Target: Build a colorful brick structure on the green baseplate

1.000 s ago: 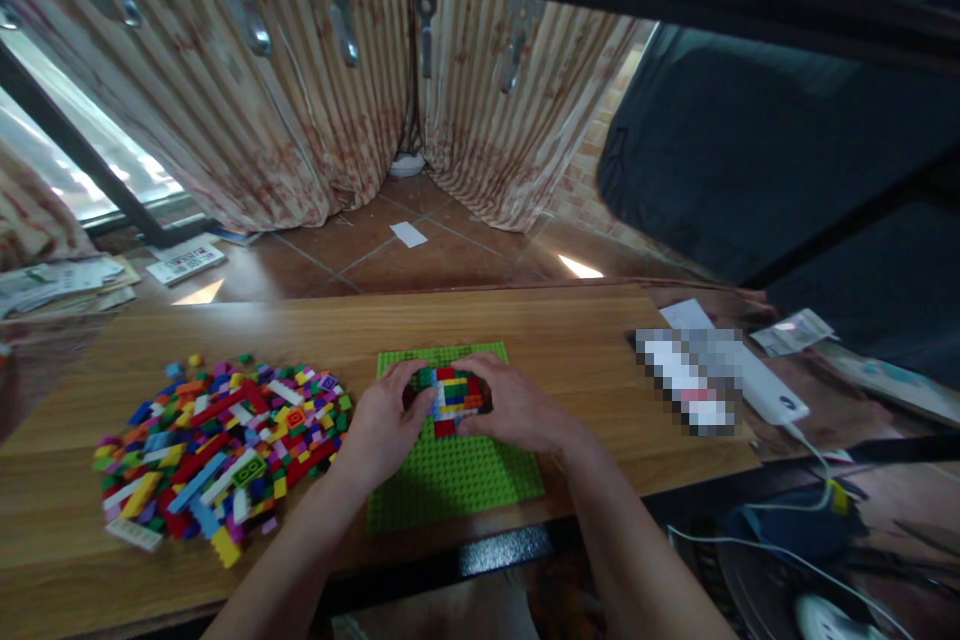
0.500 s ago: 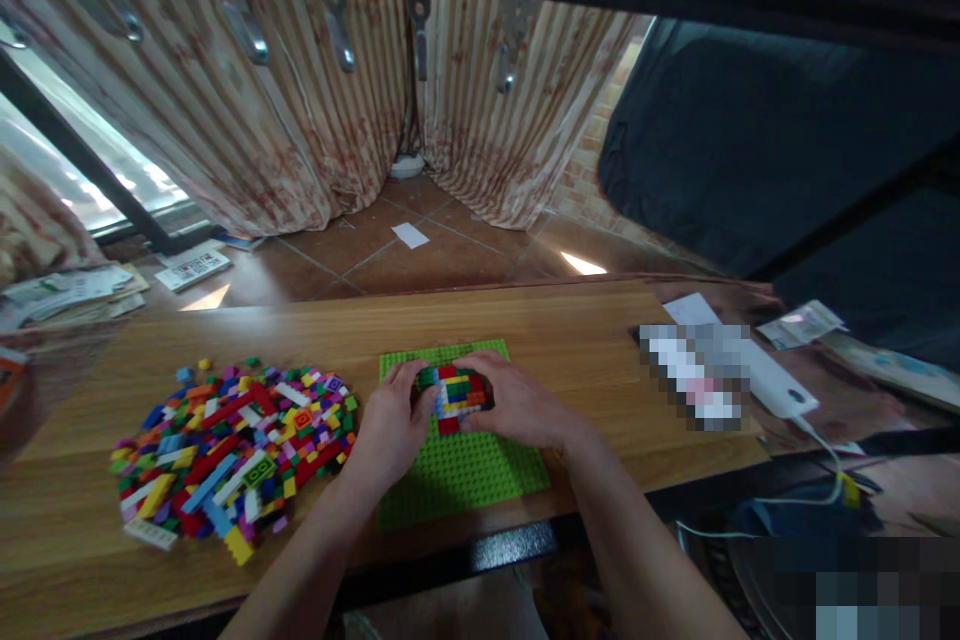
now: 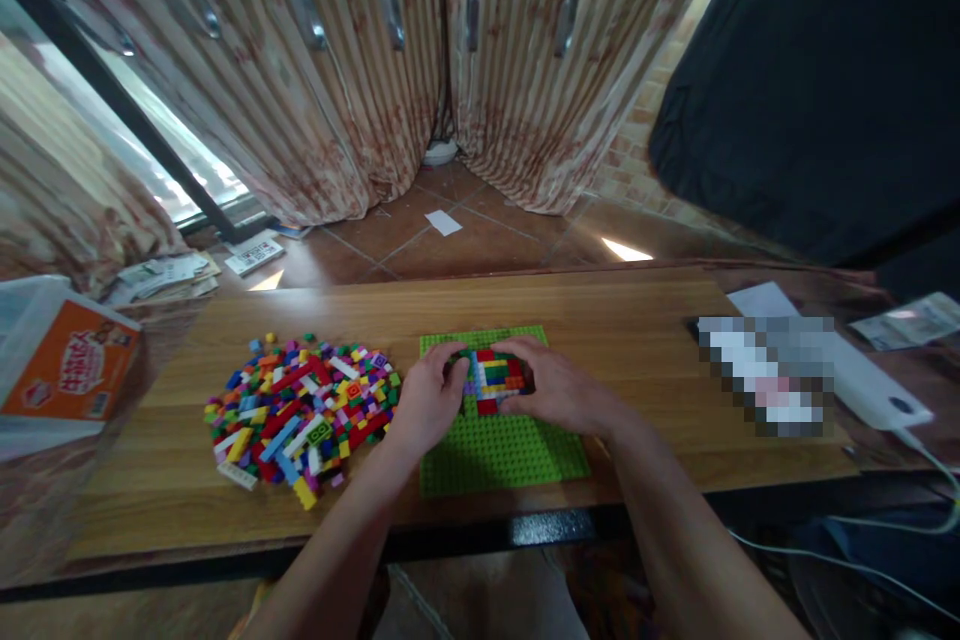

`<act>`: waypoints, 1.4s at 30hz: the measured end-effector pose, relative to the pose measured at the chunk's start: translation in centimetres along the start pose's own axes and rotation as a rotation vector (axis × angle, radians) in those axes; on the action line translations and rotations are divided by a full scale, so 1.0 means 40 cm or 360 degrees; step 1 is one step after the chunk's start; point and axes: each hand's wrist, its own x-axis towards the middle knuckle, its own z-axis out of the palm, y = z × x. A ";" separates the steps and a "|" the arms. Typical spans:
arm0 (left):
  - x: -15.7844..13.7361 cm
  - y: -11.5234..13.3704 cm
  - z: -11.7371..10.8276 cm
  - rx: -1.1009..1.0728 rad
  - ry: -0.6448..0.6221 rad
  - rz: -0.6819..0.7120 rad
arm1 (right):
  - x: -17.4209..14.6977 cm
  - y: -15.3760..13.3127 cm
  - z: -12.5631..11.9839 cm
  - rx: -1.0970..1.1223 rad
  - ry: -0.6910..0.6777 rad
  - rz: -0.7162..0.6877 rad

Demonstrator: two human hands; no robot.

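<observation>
A small build of toy building bricks [image 3: 493,378] in red, yellow, green, blue and white lies over the far part of a green studded baseplate [image 3: 502,460]. My left hand [image 3: 433,402] curls around its left side, thumb and fingers against the bricks. From the right, my right hand [image 3: 559,388] grips the opposite side with bent fingers. Parts of the build's edges are hidden behind the fingers. I cannot tell whether the build is pressed onto the studs or only held over them.
A heap of loose mixed bricks [image 3: 300,410] spreads to the left on the wooden table [image 3: 637,320]. A clear plastic bin with an orange label [image 3: 71,360] stands beyond the table's left end. At the right are a blurred-out object [image 3: 765,375] and a white power strip [image 3: 870,385].
The head view has turned left, so the table appears farther right and the plastic bin is now largely visible. Both hands stay around the brick build.
</observation>
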 end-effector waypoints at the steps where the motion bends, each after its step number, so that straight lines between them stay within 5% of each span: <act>1: 0.000 0.001 0.001 0.0009 0.0007 0.0009 | 0.000 0.002 0.001 0.0005 0.0003 -0.0006; 22: -0.012 0.008 0.006 -0.0073 -0.0004 0.0077 | 0.003 0.035 0.014 0.0045 0.0023 -0.0031; 31: -0.004 -0.004 -0.011 -0.0217 -0.0187 -0.0057 | 0.004 0.034 0.010 0.0017 0.0002 -0.0046; 42: -0.001 -0.002 -0.018 -0.0491 -0.0247 -0.0228 | 0.032 -0.025 0.070 -0.0198 0.0456 0.0091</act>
